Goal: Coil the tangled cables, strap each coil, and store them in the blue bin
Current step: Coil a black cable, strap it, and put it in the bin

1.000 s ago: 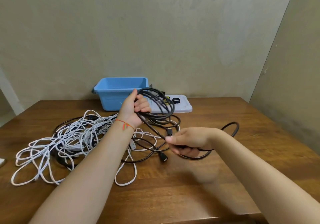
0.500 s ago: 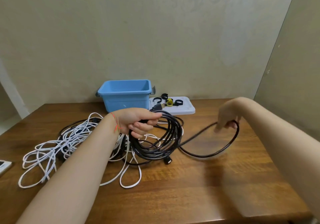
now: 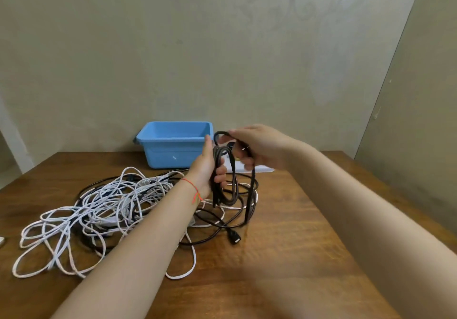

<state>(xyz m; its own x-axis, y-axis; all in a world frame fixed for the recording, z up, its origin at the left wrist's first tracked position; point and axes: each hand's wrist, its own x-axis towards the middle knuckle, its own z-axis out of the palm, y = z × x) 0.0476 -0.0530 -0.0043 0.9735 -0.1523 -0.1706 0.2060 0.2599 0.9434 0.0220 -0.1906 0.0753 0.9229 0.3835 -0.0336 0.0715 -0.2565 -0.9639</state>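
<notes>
Black cable (image 3: pixel 223 177): I'm gripping its gathered loops upright in my left hand (image 3: pixel 206 170), fingers curled round the bundle, held above the table (image 3: pixel 296 232) just in front of the blue bin (image 3: pixel 173 145). My right hand (image 3: pixel 257 145) is pinching the top loop of the same cable beside the left thumb; that loop is hanging down past the coil on the right. The loose tail is lying on the table below, ending in a black plug (image 3: pixel 235 238). White cables (image 3: pixel 94 215) are sitting in a tangle to the left of my left forearm, a few black strands mixed in. Red thread (image 3: pixel 195 191) is sitting on my left wrist. Bin is standing at the back edge against the wall (image 3: pixel 222 59), open side up. White tray (image 3: pixel 262 169) is poking out behind my right hand, mostly hidden.
</notes>
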